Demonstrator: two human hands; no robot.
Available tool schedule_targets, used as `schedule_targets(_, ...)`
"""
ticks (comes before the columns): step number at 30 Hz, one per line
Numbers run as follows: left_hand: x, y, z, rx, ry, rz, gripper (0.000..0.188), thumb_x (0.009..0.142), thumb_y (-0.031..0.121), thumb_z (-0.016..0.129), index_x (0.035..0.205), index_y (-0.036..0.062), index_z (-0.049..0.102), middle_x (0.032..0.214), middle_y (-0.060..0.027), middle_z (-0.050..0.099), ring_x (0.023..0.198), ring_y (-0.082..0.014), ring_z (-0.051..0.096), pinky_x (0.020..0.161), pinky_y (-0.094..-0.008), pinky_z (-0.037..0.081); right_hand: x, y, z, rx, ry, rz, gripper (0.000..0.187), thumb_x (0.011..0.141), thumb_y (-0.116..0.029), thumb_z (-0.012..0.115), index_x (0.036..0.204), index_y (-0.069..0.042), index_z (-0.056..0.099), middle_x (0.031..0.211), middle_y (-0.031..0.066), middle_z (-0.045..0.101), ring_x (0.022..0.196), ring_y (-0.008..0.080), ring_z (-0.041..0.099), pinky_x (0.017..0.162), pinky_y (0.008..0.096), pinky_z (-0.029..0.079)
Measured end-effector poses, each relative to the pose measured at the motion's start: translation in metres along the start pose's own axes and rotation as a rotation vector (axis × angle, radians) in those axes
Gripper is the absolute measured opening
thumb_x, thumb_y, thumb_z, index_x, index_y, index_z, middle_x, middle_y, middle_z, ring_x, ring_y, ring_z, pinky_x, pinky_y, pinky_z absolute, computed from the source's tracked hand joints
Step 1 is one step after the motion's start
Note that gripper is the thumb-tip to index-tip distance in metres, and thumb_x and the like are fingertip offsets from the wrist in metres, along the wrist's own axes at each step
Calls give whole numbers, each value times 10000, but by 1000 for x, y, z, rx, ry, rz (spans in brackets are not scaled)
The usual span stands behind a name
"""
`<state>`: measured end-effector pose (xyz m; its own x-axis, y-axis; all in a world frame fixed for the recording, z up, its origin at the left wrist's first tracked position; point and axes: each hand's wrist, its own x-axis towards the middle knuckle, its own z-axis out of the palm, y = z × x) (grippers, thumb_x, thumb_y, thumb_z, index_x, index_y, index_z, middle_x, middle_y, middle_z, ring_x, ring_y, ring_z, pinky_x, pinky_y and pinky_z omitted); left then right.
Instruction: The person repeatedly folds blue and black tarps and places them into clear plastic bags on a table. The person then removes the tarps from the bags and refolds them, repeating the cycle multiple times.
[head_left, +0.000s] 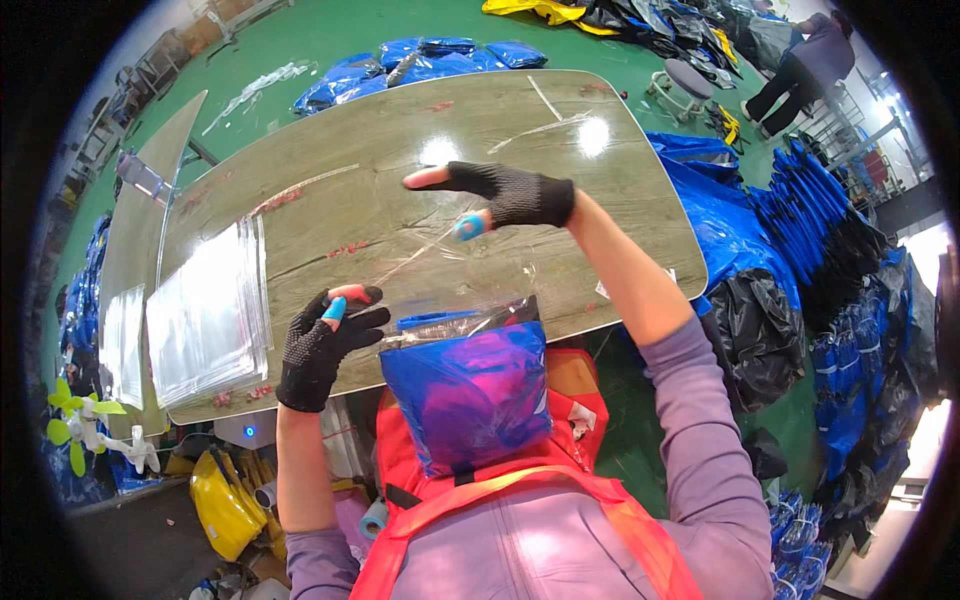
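Note:
My left hand (330, 345), in a black glove with bare fingertips and blue tape on one finger, hovers over the table's near edge. Its fingers are apart. Farther right, my gloved right hand (510, 195) is above the tabletop with its index finger stretched left. From its blue-taped thumb a thin pale strip (415, 258) runs toward my left fingertips; the other right fingers are hidden. Against my lap and the table's edge leans a blue package (465, 400) in clear plastic, pinkish in the middle. A blue pen-like item (435, 320) lies just beyond it.
Clear plastic bags (210, 315) lie stacked on the left of the wood-patterned table (560, 120). Blue packages (420, 65) sit on the green floor behind it. Blue and black sheeting (760, 230) is heaped at right. A co-worker (805, 70) bends near a stool (688, 80).

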<state>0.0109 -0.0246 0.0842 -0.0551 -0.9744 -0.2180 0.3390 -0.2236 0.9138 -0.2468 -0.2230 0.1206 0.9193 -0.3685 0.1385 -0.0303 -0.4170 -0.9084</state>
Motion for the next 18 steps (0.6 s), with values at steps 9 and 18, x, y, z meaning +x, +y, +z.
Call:
schedule_targets(9, 0, 2, -4, -9, 33, -17, 352, 980, 277, 507, 1188, 2, 576, 1181, -174, 617, 1031, -291, 654, 856, -392, 550, 10, 25, -27, -353, -367, 314, 439, 736, -461, 764, 969, -92, 718, 832, 64, 707, 764, 173, 645, 708, 347, 504)
schedule_targets(18, -28, -24, -15, 85, -18, 110, 336, 1002, 244, 481, 1153, -35, 590, 1287, -206, 555, 1158, -287, 580, 984, -408, 476, -95, -43, 42, -983, 236, -46, 127, 764, -218, 657, 851, -129, 681, 738, 89, 630, 736, 282, 628, 652, 417, 497)
